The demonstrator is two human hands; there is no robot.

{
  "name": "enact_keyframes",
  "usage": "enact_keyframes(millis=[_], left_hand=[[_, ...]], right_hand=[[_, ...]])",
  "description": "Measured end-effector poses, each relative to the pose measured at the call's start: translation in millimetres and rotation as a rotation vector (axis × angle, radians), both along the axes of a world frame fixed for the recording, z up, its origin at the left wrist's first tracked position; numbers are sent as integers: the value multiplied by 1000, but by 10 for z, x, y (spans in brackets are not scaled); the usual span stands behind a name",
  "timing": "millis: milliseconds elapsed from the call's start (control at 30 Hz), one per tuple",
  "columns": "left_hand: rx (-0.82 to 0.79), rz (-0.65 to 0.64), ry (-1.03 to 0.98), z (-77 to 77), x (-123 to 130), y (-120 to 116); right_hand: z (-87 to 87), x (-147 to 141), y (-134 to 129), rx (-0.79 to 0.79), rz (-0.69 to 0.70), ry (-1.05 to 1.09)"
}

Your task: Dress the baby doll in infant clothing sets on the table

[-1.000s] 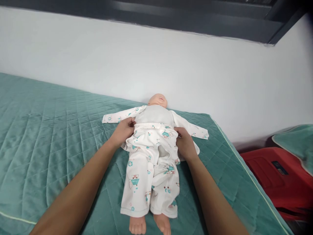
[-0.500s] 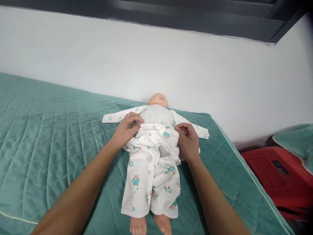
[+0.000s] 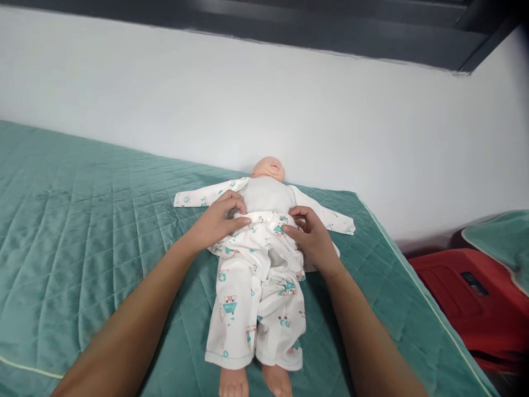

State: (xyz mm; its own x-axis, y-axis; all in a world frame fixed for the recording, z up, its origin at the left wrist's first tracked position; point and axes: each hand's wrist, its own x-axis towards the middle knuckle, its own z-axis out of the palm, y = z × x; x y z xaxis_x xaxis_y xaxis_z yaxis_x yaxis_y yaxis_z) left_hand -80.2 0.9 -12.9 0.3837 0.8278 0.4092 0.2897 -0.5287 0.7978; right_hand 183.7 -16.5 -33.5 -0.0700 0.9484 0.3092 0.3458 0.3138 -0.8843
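Observation:
A baby doll [image 3: 268, 194] lies on its back, its head by the wall and its bare feet toward me. It wears white printed pants [image 3: 235, 309], the waistband sitting across its belly. An open long-sleeved white top with the same print [image 3: 206, 194] is spread under it, the sleeves stretched out to both sides. My left hand [image 3: 223, 219] grips the waistband at the left side, thumb on the outside. At the right side my right hand [image 3: 309, 234] holds the waistband between thumb and curled fingers. The fingertips of both hands are partly hidden.
A green quilted cover [image 3: 103, 231] lies under the doll, its piped edge running down the right side. Behind stands a white wall [image 3: 206, 99] with a dark frame [image 3: 268, 22] above. At the right, lower down, is a red plastic object [image 3: 454, 292] with green cloth [image 3: 500, 242] over it.
My right hand has moved slightly left, its thumb now lying on the front of the pants. My left thumb has come onto the waistband. The doll stays in place.

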Motion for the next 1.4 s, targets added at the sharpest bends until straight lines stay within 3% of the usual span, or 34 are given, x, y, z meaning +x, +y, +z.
enact_keyframes(millis=[167,267,400,567,733,900,1133,1200,1300,1400], left_hand=[[-29,49,62,48,33,73],[-43,141,110,90,74,231],[-61,115,130,103,144,480],[-156,117,-12,-7,185,611],[-246,123,-95,-58,192,586],[-192,122,-5,-52,182,570],[-150,222,87,-89,187,596],[-154,194,82,-84,169,588],[-174,160,88,-58,116,568],[-192,152,136,-52,59,556]], right_hand=[[83,5,57,30,34,-84],[243,11,148,45,139,-223],[400,4,303,-12,250,-312],[225,-29,490,-73,72,-145],[49,-46,577,-124,9,54],[50,-74,548,-189,-20,211],[61,-45,540,-284,-40,398],[56,20,549,-261,-49,357],[72,156,535,-223,-55,130],[123,289,484,-230,53,-102]])
